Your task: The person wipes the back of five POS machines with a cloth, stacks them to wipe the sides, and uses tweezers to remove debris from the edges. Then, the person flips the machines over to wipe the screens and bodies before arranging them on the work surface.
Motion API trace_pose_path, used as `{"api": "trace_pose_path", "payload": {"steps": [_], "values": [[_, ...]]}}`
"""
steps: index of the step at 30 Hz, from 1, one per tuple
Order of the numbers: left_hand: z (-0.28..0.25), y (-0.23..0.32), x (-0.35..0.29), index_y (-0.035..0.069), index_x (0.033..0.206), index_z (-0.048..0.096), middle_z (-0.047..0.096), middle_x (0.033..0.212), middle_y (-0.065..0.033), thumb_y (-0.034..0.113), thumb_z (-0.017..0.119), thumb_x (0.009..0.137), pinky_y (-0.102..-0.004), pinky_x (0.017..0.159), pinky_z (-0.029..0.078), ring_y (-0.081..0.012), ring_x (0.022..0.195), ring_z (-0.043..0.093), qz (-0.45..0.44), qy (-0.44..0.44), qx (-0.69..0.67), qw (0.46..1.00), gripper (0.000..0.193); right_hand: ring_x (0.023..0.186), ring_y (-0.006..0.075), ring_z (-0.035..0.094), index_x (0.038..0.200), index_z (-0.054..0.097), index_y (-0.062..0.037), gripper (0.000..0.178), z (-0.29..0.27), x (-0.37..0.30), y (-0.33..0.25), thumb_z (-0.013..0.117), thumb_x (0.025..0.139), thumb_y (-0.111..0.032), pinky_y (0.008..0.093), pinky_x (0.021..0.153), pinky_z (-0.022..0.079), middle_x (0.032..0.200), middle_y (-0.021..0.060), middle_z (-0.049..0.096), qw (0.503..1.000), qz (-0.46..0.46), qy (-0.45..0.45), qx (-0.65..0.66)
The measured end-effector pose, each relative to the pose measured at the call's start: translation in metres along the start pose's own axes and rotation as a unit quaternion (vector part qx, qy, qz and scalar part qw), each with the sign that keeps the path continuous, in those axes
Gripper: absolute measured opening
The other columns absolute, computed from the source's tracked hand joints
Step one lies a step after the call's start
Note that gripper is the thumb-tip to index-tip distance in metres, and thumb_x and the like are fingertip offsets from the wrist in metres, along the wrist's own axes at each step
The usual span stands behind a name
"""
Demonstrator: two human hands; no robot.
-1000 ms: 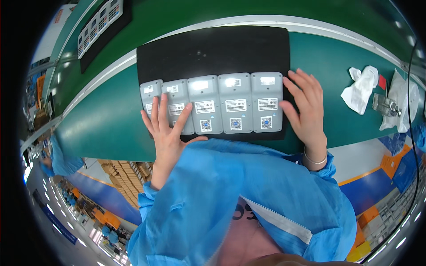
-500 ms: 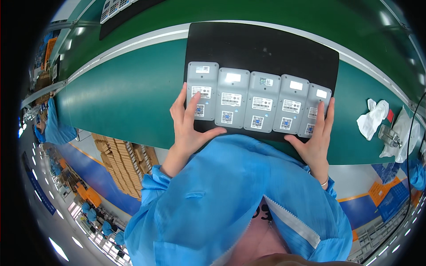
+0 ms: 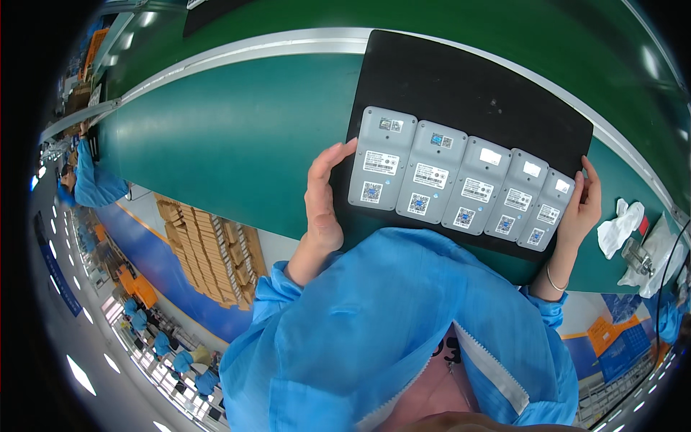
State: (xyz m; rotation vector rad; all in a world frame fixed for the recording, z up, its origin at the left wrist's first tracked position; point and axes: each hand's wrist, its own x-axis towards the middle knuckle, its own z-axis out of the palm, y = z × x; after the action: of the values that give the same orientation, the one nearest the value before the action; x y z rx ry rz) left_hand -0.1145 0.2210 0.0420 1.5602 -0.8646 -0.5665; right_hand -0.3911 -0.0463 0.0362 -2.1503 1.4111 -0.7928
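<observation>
So both hands are on the row of five grey devices (image 3: 464, 183), which sit side by side on a black mat (image 3: 461, 86) on the green worktop (image 3: 237, 144). The left hand (image 3: 324, 194) has its fingers (image 3: 337, 153) pressed flat against the outer edge of the leftmost unit, thumb along the near side, not really wrapped around anything. The right hand (image 3: 579, 209) does the same at the other end, fingers open and bracing the rightmost unit's side. So the row is squeezed between the two hands. Past the right hand, a crumpled white cloth (image 3: 619, 227) lies on the worktop.
</observation>
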Motion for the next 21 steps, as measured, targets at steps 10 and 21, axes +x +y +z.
{"api": "trace_pose_path", "payload": {"steps": [10,21], "values": [[-0.001,0.002,0.003,-0.001,0.144,0.032,0.052,0.137,-0.0237,0.086,0.011,0.082,-0.0403,0.111,0.03,-0.0291,0.128,0.049,-0.024,0.002,0.012,1.0,0.108,0.061,0.0025,0.046,0.122,0.066,-0.0062,0.026,-0.003,0.0,0.005,0.058,0.097,-0.007,0.0188,0.056,0.038,0.085,-0.0007,0.064,1.0,0.006,-0.009,0.015],[-0.001,0.003,0.008,0.001,0.141,0.038,0.051,0.137,-0.0205,0.082,0.005,0.086,-0.042,0.113,0.025,-0.0307,0.13,0.044,-0.006,0.015,0.07,0.997,0.104,0.07,0.0133,0.051,0.127,0.063,-0.0104,0.033,-0.009,-0.004,-0.014,0.057,0.095,-0.006,0.0267,0.063,0.045,0.083,0.0044,0.054,0.998,-0.04,-0.037,-0.034]]}}
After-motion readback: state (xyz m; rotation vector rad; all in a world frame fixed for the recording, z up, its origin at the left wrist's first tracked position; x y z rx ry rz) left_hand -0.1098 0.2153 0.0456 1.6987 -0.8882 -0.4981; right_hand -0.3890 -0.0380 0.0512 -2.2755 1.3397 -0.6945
